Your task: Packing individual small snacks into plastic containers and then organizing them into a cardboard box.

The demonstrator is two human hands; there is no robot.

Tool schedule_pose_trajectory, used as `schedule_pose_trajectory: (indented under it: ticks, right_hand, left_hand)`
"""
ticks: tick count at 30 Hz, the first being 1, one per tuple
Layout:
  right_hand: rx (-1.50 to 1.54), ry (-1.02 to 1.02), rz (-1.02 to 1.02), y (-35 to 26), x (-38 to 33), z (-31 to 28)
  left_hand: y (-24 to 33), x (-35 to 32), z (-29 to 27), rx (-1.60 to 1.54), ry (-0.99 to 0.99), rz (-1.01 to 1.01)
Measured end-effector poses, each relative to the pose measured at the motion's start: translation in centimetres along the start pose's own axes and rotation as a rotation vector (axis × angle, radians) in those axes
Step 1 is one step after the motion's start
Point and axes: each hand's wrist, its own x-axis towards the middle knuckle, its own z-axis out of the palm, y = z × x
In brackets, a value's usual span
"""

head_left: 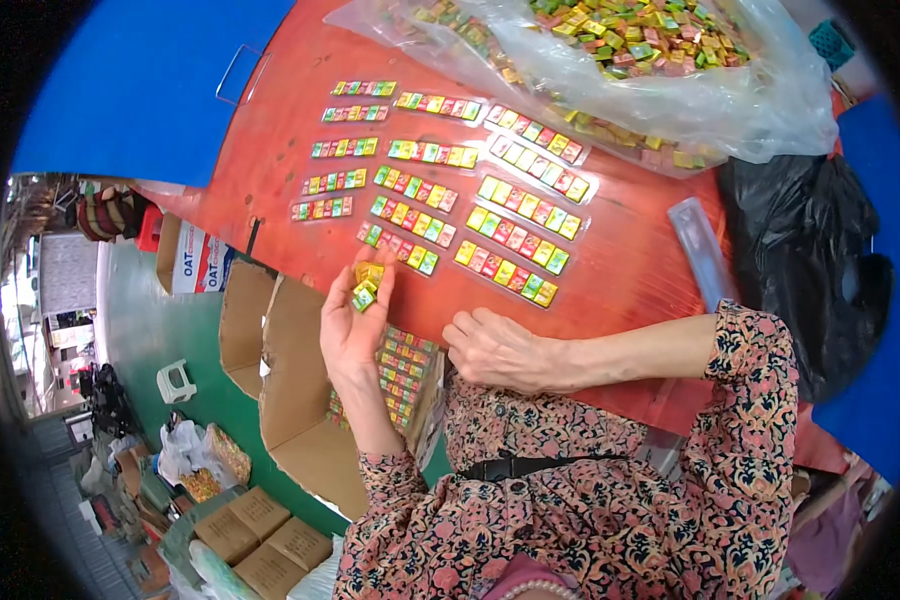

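Note:
My left hand (351,335) is turned palm up at the red table's near edge. Its fingers close around a few small wrapped candies (364,296), yellow and green. My right hand (505,350) lies beside it, back upward and fingers curled; whatever they may hold is hidden. Beyond both hands, clear plastic strips (510,271) filled with red, yellow and green candies lie in slanted columns on the red table (270,130). Below my left hand, an open cardboard box (305,400) contains rows of filled candy strips (405,375).
A large clear bag (770,110) of loose candies spreads over the table's far side. To the right are a stack of clear plastic trays (701,250) and a black plastic bag (785,230). Cartons (260,540) and a white stool (176,381) stand on the green floor at left.

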Motion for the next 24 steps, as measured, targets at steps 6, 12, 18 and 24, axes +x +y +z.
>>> schedule_pose_trajectory:
  ticks: [6, 12, 18, 24]
  right_hand:
    - [-0.041, -0.008, 0.082, 0.9, -1.3, 0.2]
    - [-0.065, 0.076, 0.091, 1.2, -2.1, 1.2]
    - [-0.017, 0.136, 0.121, 0.9, -2.0, 2.0]
    - [-0.006, 0.151, 0.116, 1.3, -2.2, 2.8]
  left_hand:
    - [-1.4, 0.9, 6.0, -0.105, -0.188, -0.191]
    - [-5.3, 2.7, 12.4, -0.022, -0.334, -0.345]
    - [-10.2, 5.4, 20.4, -0.004, -0.465, -0.451]
    - [-15.7, 8.7, 28.3, 0.548, -0.825, -0.185]
